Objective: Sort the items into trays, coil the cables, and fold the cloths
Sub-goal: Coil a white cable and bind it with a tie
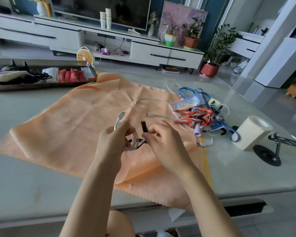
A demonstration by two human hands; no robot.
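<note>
Landmark: peach cloth [72, 120], spread flat on the pale surface [32, 185], zigzag-cut edges, far corner folded back on itself.
Left hand [109, 139]: above the middle of the cloth; fingers curled round a white cable [132, 142] wound into a small coil, one plug end sticking up past the thumb.
Right hand [162, 141]: just right of the left hand, also over the cloth; thumb and forefinger clamped on a black strap [144, 127].
Black strap: free end stands upright; lower end runs down to the coil, a dark band showing across the loops.
Pale green cable [154, 98]: loose, lying on the cloth's right part, trailing off toward the right edge.
Pile [197, 117]: at the cloth's right edge, partly on bare surface; blue lanyard, red-orange packets and white cables tangled together.
Tray [41, 62]: dark metal, touching the cloth's far-left corner; holds red packets, a black cable and pale fabric.
Cream roll [251, 132]: upright, right of the cloth, beyond the pile.
Black stand [270, 152]: farthest right of the cloth, just beside the roll.
</note>
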